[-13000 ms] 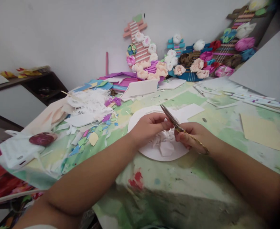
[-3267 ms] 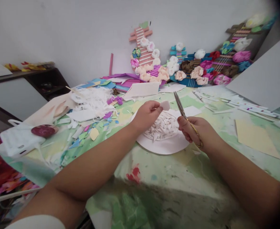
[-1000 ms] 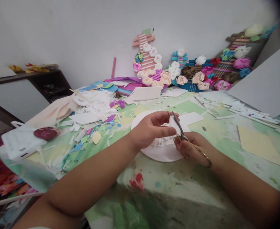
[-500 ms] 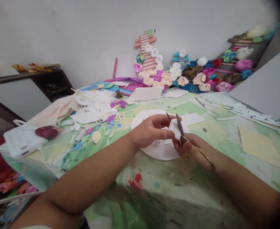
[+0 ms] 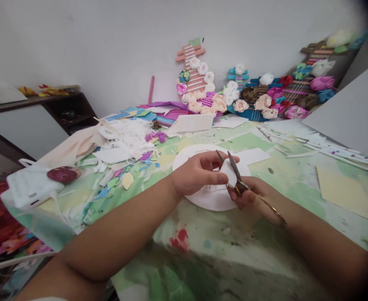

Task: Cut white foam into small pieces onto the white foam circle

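My left hand (image 5: pixel 202 173) pinches a small piece of white paper (image 5: pixel 228 172) between thumb and fingers. In my right hand (image 5: pixel 249 194) is a pair of scissors (image 5: pixel 234 167), its blades parted and pointing up and away beside the paper's right edge. Fingers partly hide the scissors' handles. Both hands are over a round white disc (image 5: pixel 209 202) lying on the table, which shows small white bits on it. Behind the hands lies a white paper strip (image 5: pixel 255 156).
Paper scraps (image 5: pixel 127 180) and a heap of white string (image 5: pixel 124 138) cover the left side. Decorated guitar shapes with paper flowers (image 5: pixel 199 83) lean at the wall. On the right are rolled paper sticks (image 5: pixel 334 151) and a cream sheet (image 5: pixel 348 194). A white power bank (image 5: pixel 29 186) sits far left.
The scissor blades have tilted slightly left, and the white paper has turned a little between the left fingers. Both hands stay over the disc.
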`<state>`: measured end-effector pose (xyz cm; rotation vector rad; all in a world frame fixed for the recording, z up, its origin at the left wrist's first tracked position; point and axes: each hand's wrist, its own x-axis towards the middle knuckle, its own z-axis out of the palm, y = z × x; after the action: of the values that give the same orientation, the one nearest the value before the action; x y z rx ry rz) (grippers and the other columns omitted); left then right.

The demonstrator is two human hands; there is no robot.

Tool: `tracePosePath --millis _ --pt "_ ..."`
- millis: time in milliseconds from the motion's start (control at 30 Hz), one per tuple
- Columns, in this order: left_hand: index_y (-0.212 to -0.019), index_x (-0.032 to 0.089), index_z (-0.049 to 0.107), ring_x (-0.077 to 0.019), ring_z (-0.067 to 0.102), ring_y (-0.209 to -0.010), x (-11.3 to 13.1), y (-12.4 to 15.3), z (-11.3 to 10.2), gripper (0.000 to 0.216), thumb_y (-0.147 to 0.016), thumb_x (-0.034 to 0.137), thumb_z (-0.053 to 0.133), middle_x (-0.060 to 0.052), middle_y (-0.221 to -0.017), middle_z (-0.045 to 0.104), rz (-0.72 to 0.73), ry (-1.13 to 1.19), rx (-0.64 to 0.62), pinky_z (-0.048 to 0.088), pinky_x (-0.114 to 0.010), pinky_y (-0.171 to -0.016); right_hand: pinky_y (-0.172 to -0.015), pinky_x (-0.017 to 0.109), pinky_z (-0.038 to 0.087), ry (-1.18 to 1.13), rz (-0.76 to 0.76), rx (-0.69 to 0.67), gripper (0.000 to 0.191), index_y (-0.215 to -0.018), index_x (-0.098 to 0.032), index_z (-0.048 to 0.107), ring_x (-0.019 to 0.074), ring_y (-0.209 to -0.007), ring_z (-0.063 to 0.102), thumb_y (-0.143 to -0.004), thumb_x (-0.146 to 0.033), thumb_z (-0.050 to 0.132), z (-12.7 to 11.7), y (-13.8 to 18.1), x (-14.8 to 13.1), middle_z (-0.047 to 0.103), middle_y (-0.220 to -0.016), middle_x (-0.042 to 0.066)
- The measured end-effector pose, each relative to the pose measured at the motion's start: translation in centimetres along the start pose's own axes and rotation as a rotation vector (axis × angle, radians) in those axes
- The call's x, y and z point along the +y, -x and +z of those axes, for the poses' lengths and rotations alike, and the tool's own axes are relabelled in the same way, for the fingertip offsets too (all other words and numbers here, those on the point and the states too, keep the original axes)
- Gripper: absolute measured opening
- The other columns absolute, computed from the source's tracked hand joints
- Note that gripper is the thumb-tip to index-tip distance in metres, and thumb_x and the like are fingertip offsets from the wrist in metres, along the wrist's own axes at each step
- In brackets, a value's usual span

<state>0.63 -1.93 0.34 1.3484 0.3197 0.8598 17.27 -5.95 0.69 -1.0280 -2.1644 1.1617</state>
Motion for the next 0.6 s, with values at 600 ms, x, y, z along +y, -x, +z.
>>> tracePosePath --millis 600 --pt "-0.085 0.016 0.056 -0.0172 0.051 -0.080 -0.12 -0.02 0.19 0.038 -0.051 0.028 0.066 -0.005 -0.087 0.055 0.005 0.108 -0.061 0.038 -0.031 -0.072 -0.046 0.023 0.029 -0.064 0.010 0.026 0.050 -0.060 -0.016 0.042 0.0089 -0.049 0.036 -0.061 -0.065 0.035 0.33 -0.23 0.17 0.037 -0.053 -0.002"
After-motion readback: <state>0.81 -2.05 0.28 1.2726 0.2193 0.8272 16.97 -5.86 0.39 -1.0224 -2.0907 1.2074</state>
